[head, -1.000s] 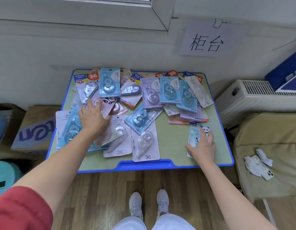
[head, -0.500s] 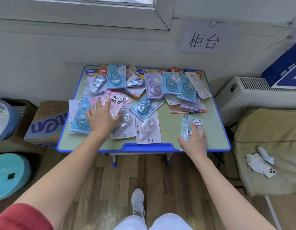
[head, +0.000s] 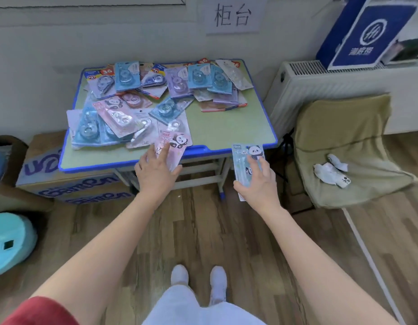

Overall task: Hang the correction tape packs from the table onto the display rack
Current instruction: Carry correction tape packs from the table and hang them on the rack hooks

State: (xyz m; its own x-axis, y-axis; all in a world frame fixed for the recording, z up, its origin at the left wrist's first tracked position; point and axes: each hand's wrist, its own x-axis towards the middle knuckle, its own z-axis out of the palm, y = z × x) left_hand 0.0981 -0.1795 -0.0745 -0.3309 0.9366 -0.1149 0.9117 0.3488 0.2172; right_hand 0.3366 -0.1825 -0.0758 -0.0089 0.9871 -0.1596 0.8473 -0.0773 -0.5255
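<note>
The fingers of my left hand (head: 156, 175) grasp one pink panda pack (head: 179, 140) at the front edge of the worktop (head: 226, 127), in the middle of the frame. My right hand (head: 258, 186) grasps one blue panda pack (head: 252, 152), just past that edge, over the floor (head: 203, 231). The worktop is bare to the right of the heap of packs (head: 156, 97). The packs overlap, so I cannot count them.
</note>
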